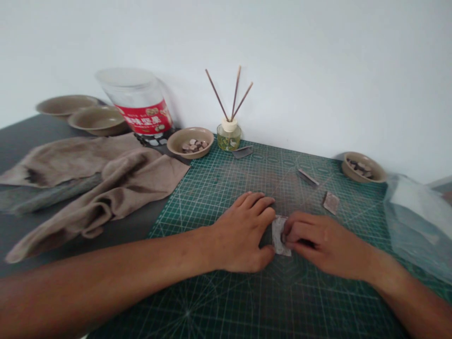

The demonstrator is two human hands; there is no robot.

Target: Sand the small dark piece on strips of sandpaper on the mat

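A greyish-white worn sheet (279,236), like sandpaper, lies on the green cutting mat (226,301) between my hands. My left hand (245,235) rests on the mat at the sheet's left side, its fingers bent over the left part and its thumb near the lower edge. My right hand (318,240) is closed in a pinch at the sheet's right side, on a small dark piece mostly hidden by the fingers. Further back on the right are a small brownish square (331,202) and a thin folded strip (308,176).
Bowls of small stones stand at the back centre (190,142) and right (363,167). A reed diffuser (229,134), a grey scrap (243,151), a plastic jar (141,108), two bowls, a brown cloth (141,183) and, far right, a plastic bag (416,221) surround the mat.
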